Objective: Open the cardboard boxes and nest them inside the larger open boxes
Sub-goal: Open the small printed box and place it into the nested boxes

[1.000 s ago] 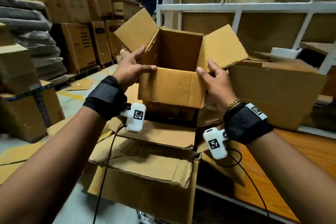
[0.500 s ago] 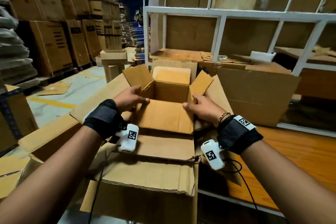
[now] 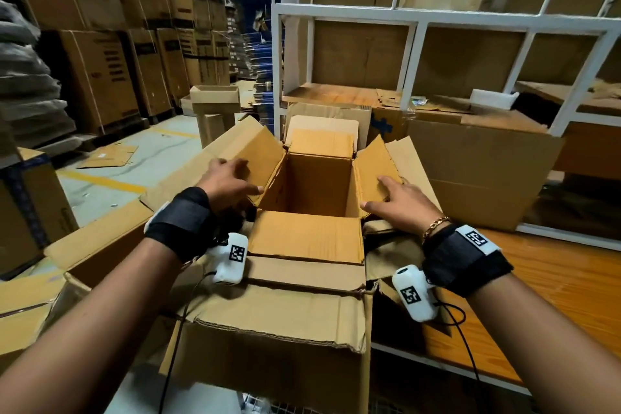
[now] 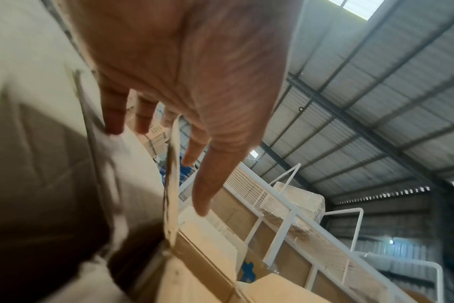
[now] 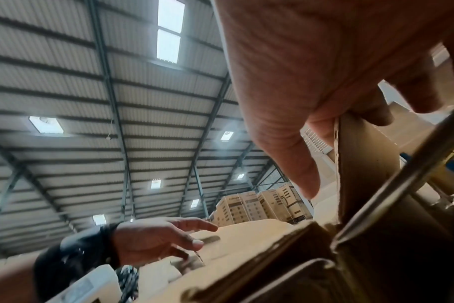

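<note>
A small open cardboard box [image 3: 305, 235] sits upright inside the larger open box [image 3: 279, 363], its four flaps folded outward. My left hand [image 3: 228, 178] rests on the small box's left flap [image 3: 258, 151] with fingers spread and fairly straight, as the left wrist view [image 4: 194, 143] also shows. On the right flap [image 3: 373, 161] lies my right hand [image 3: 400, 202], its fingers along the flap's inner face and the thumb at its near edge. In the right wrist view that flap's edge [image 5: 350, 153] runs up between the thumb and fingers of my right hand [image 5: 298, 102]. The small box's inside looks bare.
A closed brown box [image 3: 477, 171] stands on the wooden shelf [image 3: 554, 296] just right of the nested boxes. A white rack frame [image 3: 416, 20] rises behind. Tall carton stacks [image 3: 100, 77] line the left, with a taped box [image 3: 30, 212] and flattened cardboard [image 3: 107, 156] on the floor.
The small box, held up in the air by its sides a second ago, has come down into the larger box. Both hands have shifted from its walls onto its side flaps.
</note>
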